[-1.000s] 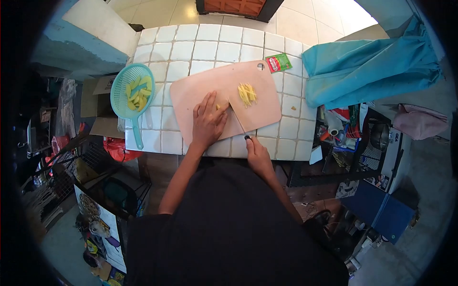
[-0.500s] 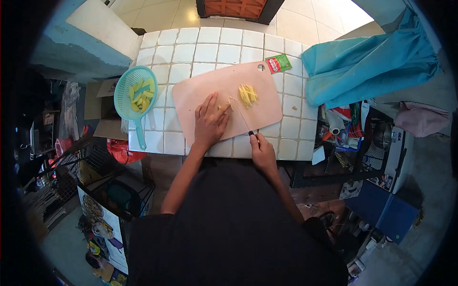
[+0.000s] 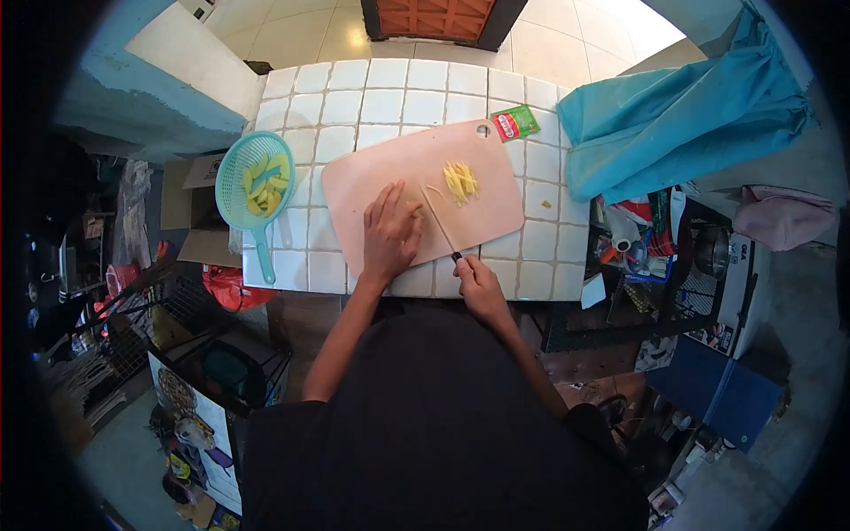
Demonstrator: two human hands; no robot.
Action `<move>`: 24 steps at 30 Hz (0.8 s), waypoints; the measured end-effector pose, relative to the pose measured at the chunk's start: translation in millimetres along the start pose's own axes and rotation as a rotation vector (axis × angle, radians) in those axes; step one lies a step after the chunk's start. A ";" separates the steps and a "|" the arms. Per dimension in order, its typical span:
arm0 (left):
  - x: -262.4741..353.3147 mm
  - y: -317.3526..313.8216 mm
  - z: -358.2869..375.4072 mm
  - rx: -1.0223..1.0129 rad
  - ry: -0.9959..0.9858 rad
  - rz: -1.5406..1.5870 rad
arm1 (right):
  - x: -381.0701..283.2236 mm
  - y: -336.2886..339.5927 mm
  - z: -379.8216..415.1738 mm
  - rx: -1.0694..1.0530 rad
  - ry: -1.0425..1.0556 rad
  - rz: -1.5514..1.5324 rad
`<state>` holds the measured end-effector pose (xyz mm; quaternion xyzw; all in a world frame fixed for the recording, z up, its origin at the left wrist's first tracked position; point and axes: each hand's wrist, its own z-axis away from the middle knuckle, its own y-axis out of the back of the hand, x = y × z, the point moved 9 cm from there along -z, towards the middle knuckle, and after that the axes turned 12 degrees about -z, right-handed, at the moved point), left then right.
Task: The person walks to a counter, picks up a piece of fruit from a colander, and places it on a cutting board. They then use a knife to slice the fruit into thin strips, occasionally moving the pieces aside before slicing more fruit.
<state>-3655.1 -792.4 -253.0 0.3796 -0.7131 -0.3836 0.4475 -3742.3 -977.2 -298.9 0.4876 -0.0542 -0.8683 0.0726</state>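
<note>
On a pink cutting board, my left hand presses down with its fingers bent over a small piece of pale yellow-green food, mostly hidden at the fingertips. My right hand grips the black handle of a knife, whose thin blade points up and left, close beside my left fingers. One thin strip lies just right of the blade. Farther right on the board is a small pile of thin yellow strips. A turquoise colander at the left holds several green-yellow wedges.
White tiles cover the counter. A green and red packet touches the board's upper right corner. A small scrap lies right of the board. Turquoise cloth hangs over the right side; a red bag is below left.
The knife has shifted left toward my left fingers, and my right hand has moved slightly left and down. A thin strip now lies apart to the right of the blade.
</note>
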 end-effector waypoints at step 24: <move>-19.2 6.4 5.9 0.108 0.164 0.053 | -9.0 -4.1 2.3 -0.030 0.101 0.055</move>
